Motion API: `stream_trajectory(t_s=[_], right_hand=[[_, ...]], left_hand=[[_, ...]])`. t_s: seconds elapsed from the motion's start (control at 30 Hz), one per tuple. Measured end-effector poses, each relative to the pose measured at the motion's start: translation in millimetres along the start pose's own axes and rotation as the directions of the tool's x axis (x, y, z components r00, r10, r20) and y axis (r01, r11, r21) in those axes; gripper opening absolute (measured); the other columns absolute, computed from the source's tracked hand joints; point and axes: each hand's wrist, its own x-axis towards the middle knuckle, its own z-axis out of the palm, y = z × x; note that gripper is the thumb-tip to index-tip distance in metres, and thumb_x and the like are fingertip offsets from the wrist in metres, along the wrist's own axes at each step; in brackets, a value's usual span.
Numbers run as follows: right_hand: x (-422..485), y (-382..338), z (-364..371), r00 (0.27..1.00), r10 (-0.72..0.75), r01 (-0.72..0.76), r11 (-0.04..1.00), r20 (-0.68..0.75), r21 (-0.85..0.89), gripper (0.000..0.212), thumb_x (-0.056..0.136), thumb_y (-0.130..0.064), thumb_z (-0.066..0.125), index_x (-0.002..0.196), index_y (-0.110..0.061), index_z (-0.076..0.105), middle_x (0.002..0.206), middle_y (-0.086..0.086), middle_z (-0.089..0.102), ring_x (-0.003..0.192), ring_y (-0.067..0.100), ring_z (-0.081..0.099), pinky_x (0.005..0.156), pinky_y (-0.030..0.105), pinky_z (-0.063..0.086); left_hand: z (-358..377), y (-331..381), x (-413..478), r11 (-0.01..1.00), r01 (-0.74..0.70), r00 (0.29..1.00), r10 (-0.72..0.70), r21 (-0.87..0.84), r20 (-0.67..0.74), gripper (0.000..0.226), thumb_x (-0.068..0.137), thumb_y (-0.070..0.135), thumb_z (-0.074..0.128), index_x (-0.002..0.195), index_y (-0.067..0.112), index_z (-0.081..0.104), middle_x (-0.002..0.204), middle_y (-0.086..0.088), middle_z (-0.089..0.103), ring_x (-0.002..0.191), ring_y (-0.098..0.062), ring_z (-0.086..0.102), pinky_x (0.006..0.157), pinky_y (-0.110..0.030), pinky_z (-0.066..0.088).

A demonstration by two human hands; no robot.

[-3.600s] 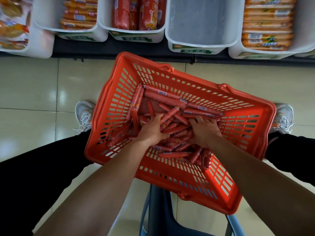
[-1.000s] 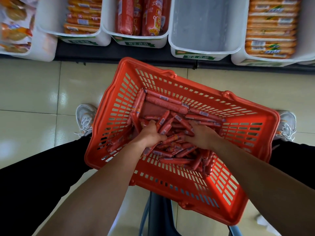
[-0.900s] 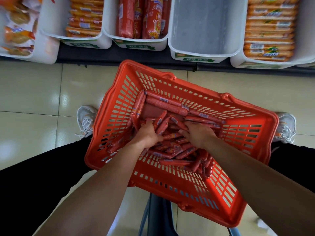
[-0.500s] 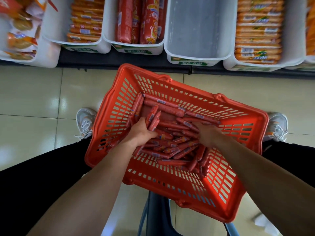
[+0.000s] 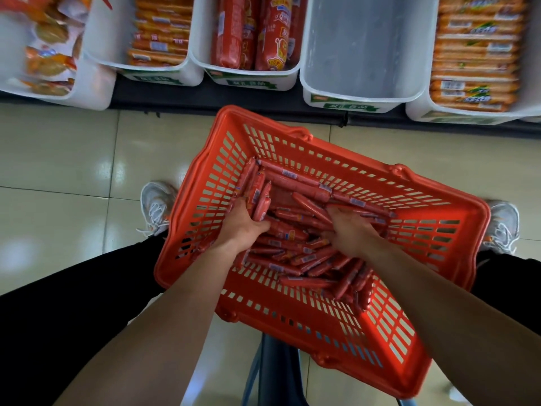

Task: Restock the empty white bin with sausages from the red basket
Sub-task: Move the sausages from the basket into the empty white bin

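Note:
The red basket (image 5: 439,341) rests on a stool in front of me and holds a heap of thin red sausages (image 5: 295,260). My left hand (image 5: 241,222) is inside at the left, closed round a small bundle of sausages (image 5: 257,194) that stick up from its grip. Over the middle of the heap lies my right hand (image 5: 351,232), palm down, its fingers curled into the sausages and partly hidden. The empty white bin (image 5: 361,48) stands on the low shelf beyond the basket, a little to the right.
Other white bins line the shelf: thick red sausages (image 5: 251,30) left of the empty one, orange packs (image 5: 477,51) to its right, more orange packs (image 5: 159,33) and snack bags (image 5: 44,54) farther left. My shoes (image 5: 156,205) flank the basket on the tiled floor.
My left hand has gathered a bundle of sausages and shifted left and up in the basket. My right hand has moved a little across the heap. The view has tilted slightly.

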Motion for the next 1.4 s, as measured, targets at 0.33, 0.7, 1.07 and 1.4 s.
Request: stream_trajectory(t_s=[0.33, 0.7, 1.07, 1.4], right_hand=[[28, -53, 25, 0.995, -0.070, 0.046, 0.960, -0.076, -0.275, 0.073, 0.081, -0.022, 0.070, 0.145, -0.019, 0.035, 0.141, 0.003, 0.041, 0.130, 0.027, 0.039, 0.104, 0.046, 0.039], [39, -32, -1, 0.984, 0.025, 0.033, 0.948, 0.176, -0.317, 0.092, 0.080, -0.048, 0.074, 0.149, -0.009, 0.028, 0.142, 0.016, 0.049, 0.128, 0.032, 0.050, 0.101, 0.037, 0.045], [-14, -30, -42, 0.998, -0.009, -0.009, 0.966, 0.070, 0.259, 0.072, 0.064, -0.041, 0.086, 0.129, -0.028, 0.055, 0.114, -0.008, 0.064, 0.102, 0.012, 0.062, 0.092, 0.029, 0.047], [-102, -43, -130, 0.978, 0.005, 0.079, 0.917, -0.209, 0.392, 0.067, 0.057, -0.044, 0.090, 0.115, -0.029, 0.061, 0.099, -0.013, 0.070, 0.087, 0.003, 0.065, 0.079, 0.022, 0.048]], left_hand=[[-5, -8, -3, 1.000, -0.015, 1.000, 0.014, -0.026, -0.025, 0.061, 0.077, 0.026, 0.079, 0.130, 0.026, 0.050, 0.116, 0.006, 0.063, 0.107, -0.017, 0.061, 0.098, -0.032, 0.046], [-9, -2, -5, 0.997, -0.022, 1.000, 0.021, -0.072, -0.014, 0.063, 0.075, 0.031, 0.081, 0.130, 0.028, 0.050, 0.117, 0.008, 0.062, 0.103, -0.012, 0.057, 0.094, -0.028, 0.042], [-17, 17, -27, 0.997, -0.074, 0.997, 0.074, -0.016, -0.009, 0.062, 0.075, 0.031, 0.081, 0.129, 0.030, 0.051, 0.113, 0.009, 0.064, 0.102, -0.013, 0.060, 0.097, -0.031, 0.044], [-66, 73, -94, 0.967, -0.252, 0.959, 0.256, 0.043, -0.125, 0.052, 0.075, 0.029, 0.081, 0.120, 0.028, 0.054, 0.102, 0.010, 0.063, 0.100, -0.016, 0.063, 0.083, -0.024, 0.041]])
